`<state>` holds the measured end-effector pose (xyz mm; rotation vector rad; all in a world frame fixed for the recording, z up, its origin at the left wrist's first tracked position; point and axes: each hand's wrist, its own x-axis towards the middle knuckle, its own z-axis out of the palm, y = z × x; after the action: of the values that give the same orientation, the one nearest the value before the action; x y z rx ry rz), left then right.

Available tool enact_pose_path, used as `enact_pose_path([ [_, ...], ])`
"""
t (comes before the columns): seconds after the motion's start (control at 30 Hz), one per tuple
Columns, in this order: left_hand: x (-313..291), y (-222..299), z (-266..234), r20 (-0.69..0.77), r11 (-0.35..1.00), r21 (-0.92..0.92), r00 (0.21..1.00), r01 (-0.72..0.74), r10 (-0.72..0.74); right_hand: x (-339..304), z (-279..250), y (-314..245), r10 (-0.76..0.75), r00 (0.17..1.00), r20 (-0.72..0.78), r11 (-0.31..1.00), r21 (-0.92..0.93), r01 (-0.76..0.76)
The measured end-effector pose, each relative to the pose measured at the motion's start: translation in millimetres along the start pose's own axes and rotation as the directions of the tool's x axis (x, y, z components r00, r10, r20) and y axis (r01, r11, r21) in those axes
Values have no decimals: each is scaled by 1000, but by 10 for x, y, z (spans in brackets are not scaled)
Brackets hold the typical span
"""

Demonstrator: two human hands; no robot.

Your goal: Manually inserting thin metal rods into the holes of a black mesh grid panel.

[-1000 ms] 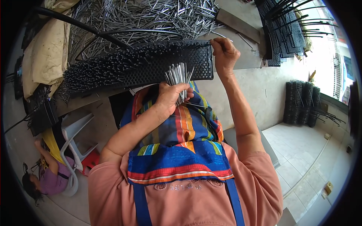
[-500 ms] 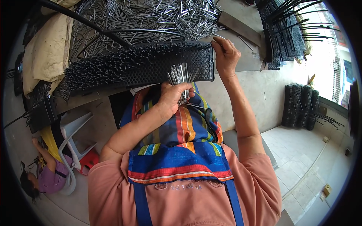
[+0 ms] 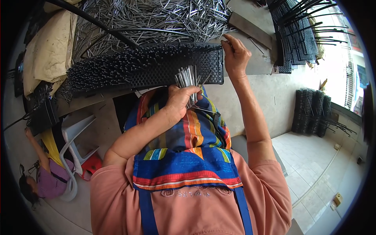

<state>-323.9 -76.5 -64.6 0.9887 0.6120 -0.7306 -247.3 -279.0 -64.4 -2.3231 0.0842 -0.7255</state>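
My left hand point(image 3: 181, 100) is closed around a bundle of thin silver metal rods point(image 3: 186, 77), which fan upward out of the fist above my lap. Just beyond it lies a long black perforated rack point(image 3: 213, 70). Dark-tipped rods point(image 3: 105, 70) stand densely in the holes over its left and middle part, and bare holes show toward the right. At the rack's right end, my right hand point(image 3: 237, 58) is closed, with thumb and finger at the upper corner. Its inner fingers are partly hidden.
Behind the rack spreads a large heap of loose metal rods point(image 3: 156, 17). A black bar point(image 3: 88, 19) crosses above the left side. Brown paper sacking point(image 3: 53, 47) hangs at left. Black racks point(image 3: 307, 111) stand at the right. Another person point(image 3: 53, 178) is near a white chair point(image 3: 76, 145).
Both hands stay almost where they were, with the rods still in my left hand. My right fingers shift slightly at the rack's corner. The other person's arm has moved up.
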Motion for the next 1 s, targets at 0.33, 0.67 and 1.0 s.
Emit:
enact_pose_path([
  [0.33, 3, -7, -22, -9, 999, -38, 1000, 18, -18, -114, 62, 18, -81, 985, 151, 970, -215, 112],
  [0.67, -15, 58, 14, 47, 988, -122, 994, -90, 96, -460, -224, -366, 331, 836, 438, 890, 149, -431],
  [1.0, -10, 1, 16, -27, 996, -85, 999, -30, 28, -870, -268, -410, 487, 585, 649, 382, 443, -811],
])
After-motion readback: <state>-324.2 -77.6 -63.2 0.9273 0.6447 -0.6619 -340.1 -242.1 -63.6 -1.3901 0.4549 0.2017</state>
